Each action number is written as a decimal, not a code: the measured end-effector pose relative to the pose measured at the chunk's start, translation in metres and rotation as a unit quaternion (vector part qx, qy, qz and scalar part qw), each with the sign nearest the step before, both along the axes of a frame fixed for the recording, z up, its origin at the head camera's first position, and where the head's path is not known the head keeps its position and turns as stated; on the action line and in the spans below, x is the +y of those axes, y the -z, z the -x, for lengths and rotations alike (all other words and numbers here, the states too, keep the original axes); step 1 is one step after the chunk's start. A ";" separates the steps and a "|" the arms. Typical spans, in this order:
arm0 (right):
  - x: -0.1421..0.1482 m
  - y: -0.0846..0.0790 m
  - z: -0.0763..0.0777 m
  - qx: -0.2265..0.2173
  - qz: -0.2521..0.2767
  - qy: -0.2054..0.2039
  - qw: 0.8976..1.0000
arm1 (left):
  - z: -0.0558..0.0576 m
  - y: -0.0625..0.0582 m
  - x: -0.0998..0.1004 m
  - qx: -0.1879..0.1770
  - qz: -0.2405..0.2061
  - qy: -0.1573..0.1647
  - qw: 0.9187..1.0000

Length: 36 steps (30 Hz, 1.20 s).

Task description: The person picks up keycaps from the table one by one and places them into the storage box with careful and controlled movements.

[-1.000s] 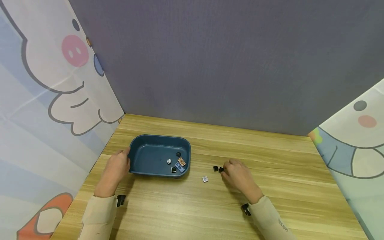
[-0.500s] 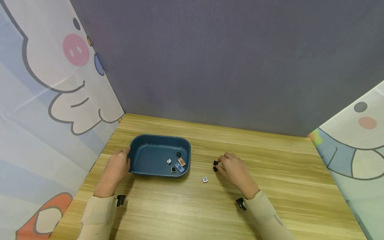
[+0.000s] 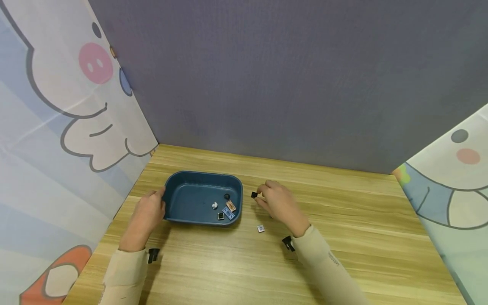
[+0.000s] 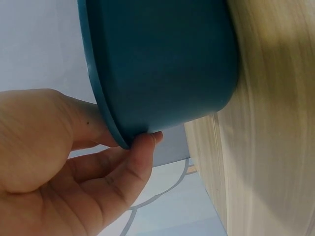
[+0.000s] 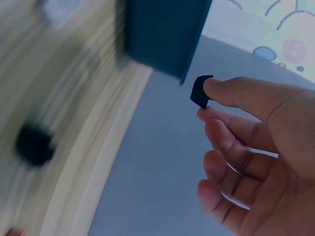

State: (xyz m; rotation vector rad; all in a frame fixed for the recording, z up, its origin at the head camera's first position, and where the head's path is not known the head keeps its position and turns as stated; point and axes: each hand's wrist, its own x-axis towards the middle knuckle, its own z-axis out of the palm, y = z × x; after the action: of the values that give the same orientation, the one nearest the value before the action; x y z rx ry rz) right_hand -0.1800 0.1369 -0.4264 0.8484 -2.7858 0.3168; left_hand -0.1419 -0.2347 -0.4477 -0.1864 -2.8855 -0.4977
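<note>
My left hand (image 3: 146, 215) grips the rim at the left end of a dark blue rectangular tray (image 3: 202, 173); in the left wrist view thumb and fingers pinch its lip. To the tray's right, above the table, my right hand (image 3: 280, 204) pinches a small black keycap (image 5: 199, 92) between thumb and index finger, the other fingers loosely bent. Another black keycap (image 5: 34, 145), blurred, lies on the table in the right wrist view; the head view hides it behind the hand. A white keycap (image 3: 261, 228) with printed marks lies between tray and right hand.
Inside the tray, toward its right end, sit an orange piece (image 3: 231, 206), a blue piece (image 3: 228, 213), a dark square piece (image 3: 220, 216), a white piece (image 3: 214, 205) and a black piece (image 3: 226, 196). A grey panel (image 3: 267, 84) stands behind the wooden table (image 3: 213, 262).
My right hand has picked up one of the two black keycaps and carried it left and away from me, close to the tray's right end. The left hand and tray have stayed put.
</note>
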 end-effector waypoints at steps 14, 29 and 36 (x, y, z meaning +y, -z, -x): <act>-0.084 -0.019 0.024 -0.019 -0.037 -0.097 0.994 | -0.006 0.000 0.000 0.008 -0.008 -0.008 1.000; -0.155 -0.023 0.032 -0.041 -0.074 -0.124 0.989 | -0.004 -0.001 0.007 0.011 -0.011 -0.002 1.000; -0.158 -0.021 0.032 -0.046 -0.073 -0.123 0.989 | -0.004 0.000 0.008 0.024 -0.008 0.005 1.000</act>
State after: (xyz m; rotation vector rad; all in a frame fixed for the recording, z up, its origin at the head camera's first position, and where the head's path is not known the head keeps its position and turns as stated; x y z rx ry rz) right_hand -0.2121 -0.0214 -0.4055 1.2472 -2.8172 0.1954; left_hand -0.1382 -0.2264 -0.4475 -0.2086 -2.8338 -0.5097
